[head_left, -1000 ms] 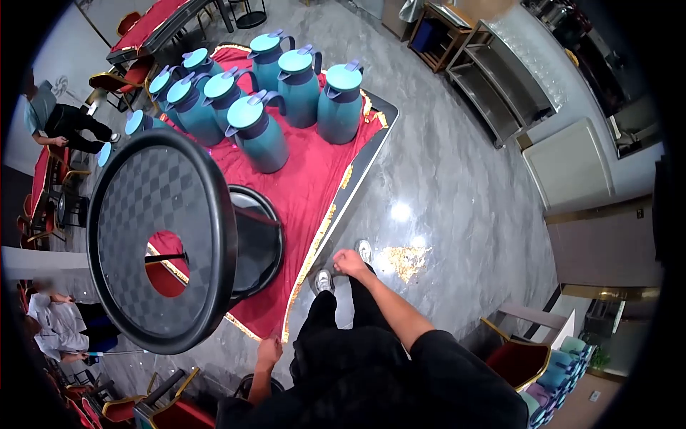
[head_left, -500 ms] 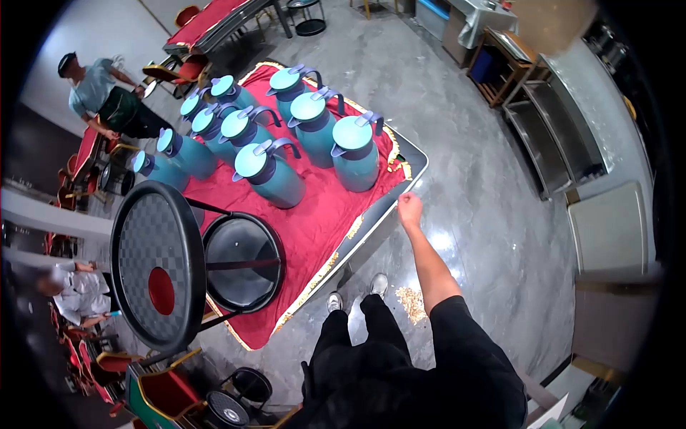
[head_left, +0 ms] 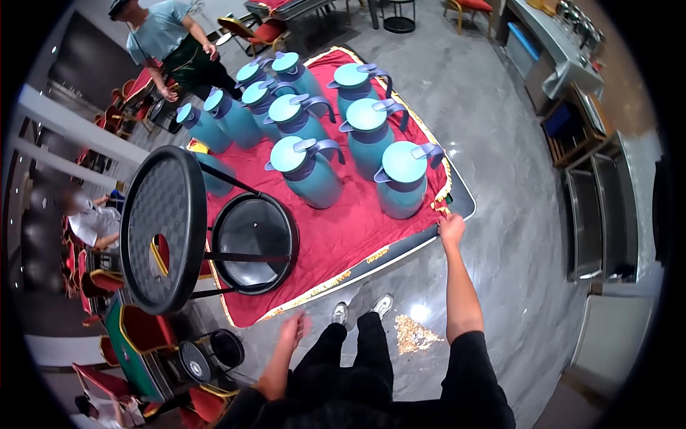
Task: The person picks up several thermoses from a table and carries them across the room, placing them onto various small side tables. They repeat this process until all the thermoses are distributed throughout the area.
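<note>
My right hand is closed at the near right corner of the table, its fingers pinching the yellow-trimmed edge of a red tablecloth. My left hand hangs over the floor near the table's front edge, fingers stretched out, slightly blurred and holding nothing. Several teal thermos jugs with purple-grey handles stand on the cloth, the nearest just beyond my right hand. On the cloth's left part is a black two-tier round stand; its upper disc has a hole, and its lower tray is dark and shiny.
A person in a light-blue shirt stands beyond the table. Someone in white is at the left. Metal shelving lines the right wall. Small debris lies on the floor near my shoes. Red chairs surround a green-topped table.
My right hand has moved onto the cloth's corner and taken hold of its edge. My left hand has come into view. The camera view has shifted, and the person in light blue appears closer.
</note>
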{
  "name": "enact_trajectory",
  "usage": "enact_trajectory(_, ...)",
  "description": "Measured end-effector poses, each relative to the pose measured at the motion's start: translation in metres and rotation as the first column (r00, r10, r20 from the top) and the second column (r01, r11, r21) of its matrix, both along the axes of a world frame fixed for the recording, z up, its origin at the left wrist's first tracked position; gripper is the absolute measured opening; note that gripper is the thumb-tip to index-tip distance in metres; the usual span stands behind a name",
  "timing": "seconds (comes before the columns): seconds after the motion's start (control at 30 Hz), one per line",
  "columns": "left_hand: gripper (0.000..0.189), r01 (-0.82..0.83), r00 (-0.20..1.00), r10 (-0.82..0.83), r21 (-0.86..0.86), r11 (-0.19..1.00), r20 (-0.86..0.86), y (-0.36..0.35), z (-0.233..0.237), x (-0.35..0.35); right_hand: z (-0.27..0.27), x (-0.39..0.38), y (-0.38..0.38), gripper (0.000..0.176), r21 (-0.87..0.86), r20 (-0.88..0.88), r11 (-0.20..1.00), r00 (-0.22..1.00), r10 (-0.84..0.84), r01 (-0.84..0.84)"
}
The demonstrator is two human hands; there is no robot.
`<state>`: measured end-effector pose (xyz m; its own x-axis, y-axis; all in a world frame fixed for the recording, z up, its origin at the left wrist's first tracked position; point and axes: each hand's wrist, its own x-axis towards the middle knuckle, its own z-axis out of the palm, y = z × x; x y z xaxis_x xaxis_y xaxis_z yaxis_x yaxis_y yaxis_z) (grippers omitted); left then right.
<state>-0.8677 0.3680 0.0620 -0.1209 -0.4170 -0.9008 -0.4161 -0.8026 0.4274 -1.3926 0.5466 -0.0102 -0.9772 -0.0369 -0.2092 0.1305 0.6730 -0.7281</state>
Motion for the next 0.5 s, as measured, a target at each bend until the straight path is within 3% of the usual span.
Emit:
enact_trajectory(0.07,0.054,-0.131,0.979,0.155,0.169,0.977,-0.136,-0.011,-0.016,-0.048,-0.024,-0.014,0.028,0.023,0.082,-0.162,0.995,0.985,0.063,-0.05)
enact_trajectory(0.1,0.05,-0.234,0.953,0.265,0.192,0.953,-0.151,-0.01,-0.008,-0.075,-0.028,-0.015,0.035,0.024,0.125,-0.239,0.99,0.966,0.099,-0.071)
enact_trajectory(0.13,0.046,-0.26,0.946,0.295,0.228,0.938,-0.137,-0.009,-0.019,-0.082,-0.002,-0.016,0.041,0.024,0.102,-0.091,0.994,0.995,0.038,-0.029)
enact_trajectory(0.2,0.04,-0.302,0.93,0.349,0.297,0.906,-0.119,-0.014,-0.036,-0.106,0.006,-0.022,0.054,0.02,-0.236,0.141,0.968,0.988,-0.055,0.088)
enact_trajectory(0.23,0.03,-0.402,0.893,0.439,0.267,0.876,-0.097,-0.011,-0.032,-0.112,0.004,-0.026,0.058,0.017,-0.205,0.091,0.977,0.995,-0.037,0.055)
enact_trajectory(0.33,0.023,-0.218,0.908,0.346,0.437,0.873,-0.238,-0.032,-0.08,-0.07,-0.021,-0.036,0.065,0.011,-0.14,0.016,0.99,0.999,-0.028,0.03)
enact_trajectory(0.37,0.017,-0.27,0.936,0.329,0.345,0.899,-0.125,-0.03,-0.066,-0.075,-0.024,-0.035,0.066,0.009,-0.15,0.039,0.986,0.997,-0.066,0.071)
enact_trajectory(0.4,0.016,-0.254,0.938,0.322,0.376,0.891,-0.129,-0.032,-0.066,-0.075,-0.03,-0.033,0.065,0.009,-0.16,0.062,0.981,0.993,-0.105,0.113)
enact_trajectory(0.47,0.014,-0.22,0.942,0.306,0.434,0.874,-0.139,-0.042,-0.069,-0.061,-0.063,-0.028,0.078,0.005,-0.293,0.119,0.937,0.98,-0.16,0.188)
enact_trajectory(0.5,0.014,-0.096,0.966,0.191,0.448,0.889,-0.173,-0.045,-0.074,-0.056,-0.063,-0.02,0.077,0.004,-0.355,0.165,0.898,0.963,-0.213,0.26)
